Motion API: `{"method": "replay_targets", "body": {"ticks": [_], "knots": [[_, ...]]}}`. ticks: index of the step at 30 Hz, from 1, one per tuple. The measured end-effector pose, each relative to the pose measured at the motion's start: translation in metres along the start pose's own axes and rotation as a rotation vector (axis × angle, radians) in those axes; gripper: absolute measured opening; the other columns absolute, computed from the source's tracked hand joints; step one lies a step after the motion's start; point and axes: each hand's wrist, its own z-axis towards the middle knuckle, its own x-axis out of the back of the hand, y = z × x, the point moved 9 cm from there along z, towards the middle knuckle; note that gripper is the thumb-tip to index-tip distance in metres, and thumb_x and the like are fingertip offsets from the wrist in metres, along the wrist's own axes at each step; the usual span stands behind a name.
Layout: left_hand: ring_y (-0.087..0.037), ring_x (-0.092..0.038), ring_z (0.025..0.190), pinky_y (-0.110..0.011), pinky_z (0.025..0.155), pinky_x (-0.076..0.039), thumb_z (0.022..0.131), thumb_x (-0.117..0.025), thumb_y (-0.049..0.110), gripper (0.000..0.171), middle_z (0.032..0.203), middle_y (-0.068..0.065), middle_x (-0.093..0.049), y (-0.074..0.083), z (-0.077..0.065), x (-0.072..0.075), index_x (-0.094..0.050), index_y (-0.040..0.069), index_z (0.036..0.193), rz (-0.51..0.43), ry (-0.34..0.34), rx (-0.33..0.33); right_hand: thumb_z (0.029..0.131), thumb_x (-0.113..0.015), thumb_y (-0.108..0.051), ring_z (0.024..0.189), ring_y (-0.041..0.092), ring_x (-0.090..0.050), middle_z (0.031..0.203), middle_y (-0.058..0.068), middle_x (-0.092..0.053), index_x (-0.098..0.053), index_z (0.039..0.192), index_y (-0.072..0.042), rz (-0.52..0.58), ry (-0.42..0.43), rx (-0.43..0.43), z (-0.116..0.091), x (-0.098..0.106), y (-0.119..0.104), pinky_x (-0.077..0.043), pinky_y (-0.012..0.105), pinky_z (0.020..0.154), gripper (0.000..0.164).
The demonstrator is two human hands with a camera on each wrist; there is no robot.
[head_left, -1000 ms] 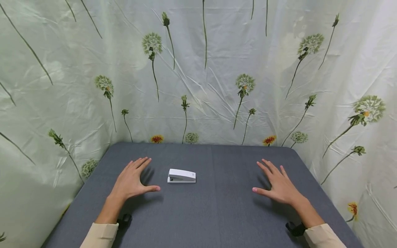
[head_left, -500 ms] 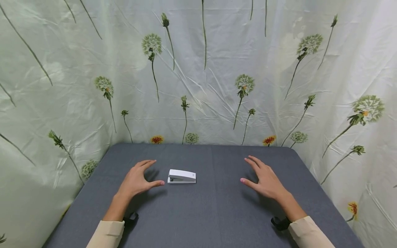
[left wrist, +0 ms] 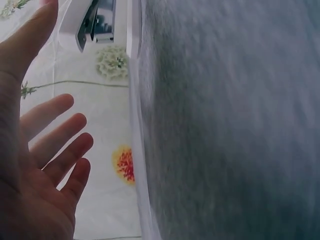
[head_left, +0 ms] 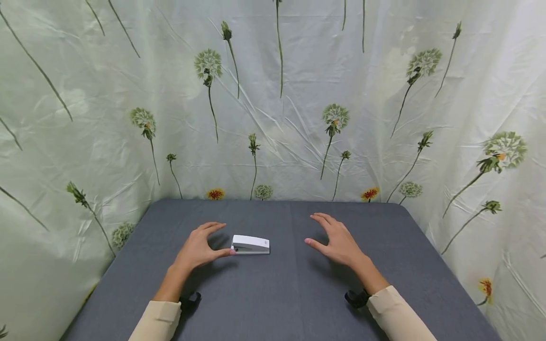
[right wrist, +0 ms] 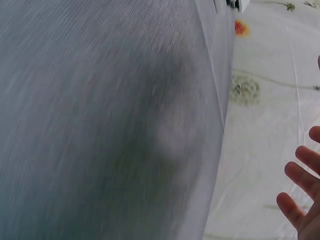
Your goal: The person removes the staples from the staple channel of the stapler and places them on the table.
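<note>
A white stapler (head_left: 251, 244) lies on the grey cloth-covered table, left of the middle. Close to its left end is my left hand (head_left: 198, 248), thumb and fingers spread apart with nothing between them. In the head view the thumb tip overlaps the stapler's left corner; whether it touches, I cannot tell. The left wrist view shows the stapler (left wrist: 75, 22) beyond the thumb, with the other fingers apart from it. My right hand (head_left: 339, 241) hovers over the table to the right of the stapler, fingers parted and holding nothing.
The grey table (head_left: 273, 303) has rounded far corners. A pale curtain (head_left: 290, 142) with a dandelion print hangs behind it and along both sides. Each wrist wears a black strap (head_left: 357, 298) below a beige sleeve (head_left: 398, 312).
Both hands have moved inward toward the stapler, the right one farther leftward. My left thumb has come up to the stapler's left end. The stapler stays in place.
</note>
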Motion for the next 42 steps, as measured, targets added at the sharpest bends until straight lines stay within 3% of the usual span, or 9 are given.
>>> {"method": "replay_targets", "body": {"ticks": [16,25,35,42], "knots": [[-0.04,-0.058,0.13,-0.061,0.102,-0.047,0.069,-0.088,0.065,0.082,0.136,-0.014,-0.065,0.008,0.01,-0.015,-0.071,0.016,0.132,-0.006,-0.032,-0.003,0.095,-0.068,-0.056,0.136,0.028,-0.056,0.147,0.004,-0.059,-0.056,0.147,-0.019,0.113,-0.061,0.07,0.048,-0.056,-0.067,-0.039,0.058,0.111,0.065],[-0.035,-0.065,0.116,-0.057,0.096,-0.052,0.07,-0.091,0.056,0.072,0.122,-0.01,-0.071,0.008,0.015,-0.02,-0.075,0.013,0.125,0.002,-0.024,-0.02,0.098,-0.065,-0.054,0.129,0.023,-0.061,0.141,0.002,-0.063,-0.061,0.142,-0.018,0.108,-0.126,0.158,0.067,-0.088,-0.112,-0.043,0.051,0.107,0.057],[-0.028,-0.068,0.107,-0.052,0.093,-0.053,0.073,-0.092,0.05,0.058,0.11,-0.003,-0.075,0.008,0.018,-0.028,-0.078,0.015,0.117,-0.035,-0.04,-0.057,0.098,-0.067,-0.051,0.111,0.016,-0.065,0.125,-0.002,-0.07,-0.068,0.133,-0.019,0.058,-0.155,0.196,0.072,-0.115,-0.132,-0.047,0.039,0.093,0.048],[-0.021,-0.069,0.093,-0.046,0.084,-0.054,0.075,-0.094,0.028,0.035,0.096,0.001,-0.076,0.014,0.022,-0.029,-0.081,0.013,0.103,-0.058,-0.011,-0.097,0.098,-0.066,-0.052,0.103,0.013,-0.062,0.121,-0.003,-0.069,-0.07,0.13,-0.024,0.049,-0.165,0.205,0.077,-0.125,-0.14,-0.045,0.032,0.084,0.043]]}}
